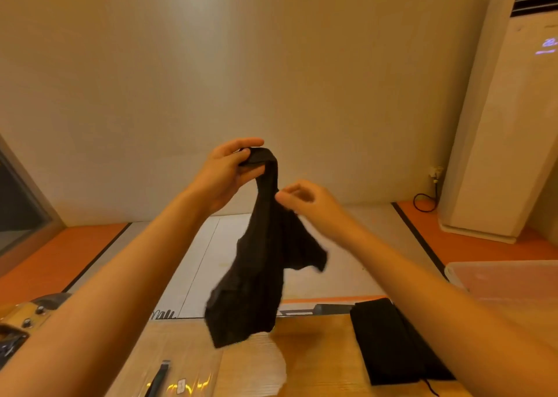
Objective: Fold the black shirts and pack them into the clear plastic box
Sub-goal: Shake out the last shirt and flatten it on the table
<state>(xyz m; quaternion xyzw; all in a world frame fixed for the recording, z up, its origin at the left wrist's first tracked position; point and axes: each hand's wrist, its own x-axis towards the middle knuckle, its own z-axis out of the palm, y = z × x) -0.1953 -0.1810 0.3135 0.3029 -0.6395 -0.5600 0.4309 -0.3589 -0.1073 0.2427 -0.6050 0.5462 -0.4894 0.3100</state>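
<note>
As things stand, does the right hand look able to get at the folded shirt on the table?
Probably yes. The right hand is open beside the hanging shirt, which the left hand holds up. The folded shirt lies uncovered on the table below the right forearm, nothing between them.

The crumpled black fabric shirt hanging from the left hand is plain black, with no print visible; the flat folded black shirt below the right hand is the same solid black (a thin dark cord trails at its near corner); the wooden table top beneath both hands is light yellowish tan with faint grain; the floor beyond it is orange with black stripes bordering a pale white panel; the clear plastic box right of the right hand looks pinkish and translucent; the wall behind the hands is cream; the tall standing appliance far right is off-white with a small purple lit mark.
</note>
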